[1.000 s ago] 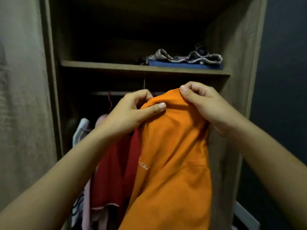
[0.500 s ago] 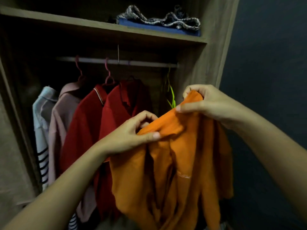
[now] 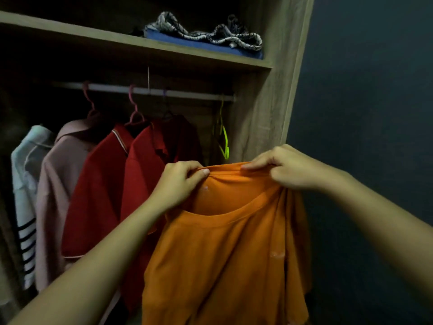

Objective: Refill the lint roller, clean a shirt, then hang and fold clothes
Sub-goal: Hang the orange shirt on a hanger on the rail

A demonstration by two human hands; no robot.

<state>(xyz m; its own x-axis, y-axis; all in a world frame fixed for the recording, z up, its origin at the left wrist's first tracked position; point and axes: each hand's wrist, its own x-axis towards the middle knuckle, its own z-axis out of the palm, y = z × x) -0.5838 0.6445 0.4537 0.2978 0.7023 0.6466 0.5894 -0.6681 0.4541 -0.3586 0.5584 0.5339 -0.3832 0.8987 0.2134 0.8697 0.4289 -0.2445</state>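
An orange shirt (image 3: pixel 225 259) hangs in front of the open wardrobe, its neck opening spread wide. My left hand (image 3: pixel 180 184) pinches the collar rim at its left end. My right hand (image 3: pixel 285 167) grips the same rim at its right end. Just behind the shirt, an empty yellow-green hanger (image 3: pixel 223 141) hangs from the right end of the clothes rail (image 3: pixel 187 93). No lint roller is in view.
On the rail hang two red shirts (image 3: pixel 140 174), a pink one (image 3: pixel 58 184) and a white striped one (image 3: pixel 23 184). The shelf (image 3: pixel 131 43) above holds a blue folded item with a patterned cloth (image 3: pixel 203 34) on it. A dark wall (image 3: pixel 375 102) stands to the right.
The crumpled orange shirt has been stretched out between my hands, so its neck opening now shows. My hands have moved apart along the collar, and the view has shifted slightly.
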